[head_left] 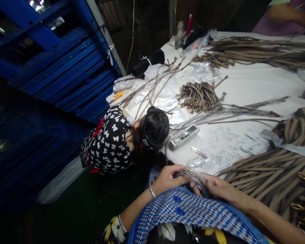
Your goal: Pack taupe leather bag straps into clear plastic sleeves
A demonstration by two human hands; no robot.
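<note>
In front of my apron, both hands hold a coiled strap (198, 179) that looks greyish and shiny, perhaps wrapped in clear plastic. My left hand (170, 178), with a silver bangle at the wrist, grips its left side, thumb on top. My right hand (216, 186) closes on the right side, its fingers partly hidden by the coil. Just beyond, on the white table (259, 81), lie clear plastic bags (205, 162) and pink-handled thread snips (199, 152). A large bundle of brown straps (269, 173) with brass clips is heaped beside my right forearm.
A person in a bow-print top (114, 139) bends at the table's left edge. A grey electronic device (184, 136), small labels (223, 139) and a pile of clipped straps (199, 96) lie on the table. Blue pallets (73, 71) are stacked left. Another person's arm (287, 15) shows far right.
</note>
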